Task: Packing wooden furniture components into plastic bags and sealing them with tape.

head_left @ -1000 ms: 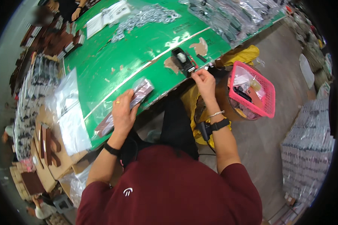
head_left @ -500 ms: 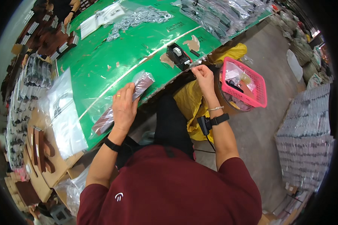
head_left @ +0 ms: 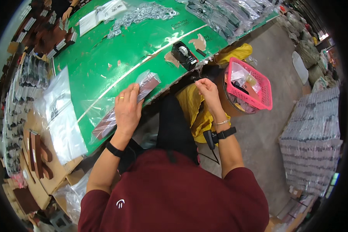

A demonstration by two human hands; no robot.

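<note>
Left hand [head_left: 127,110] pressed flat on a long brown strip in a clear bag [head_left: 123,105], lying aslant at the near edge of the green bench [head_left: 143,42]. Right hand [head_left: 207,88] raised just off that near edge, fingertips pinched together below the black tape dispenser [head_left: 183,55]. Pink basket [head_left: 250,83] beside the right hand, off the bench. Empty clear bags [head_left: 60,116] stacked toward the bench's left end.
</note>
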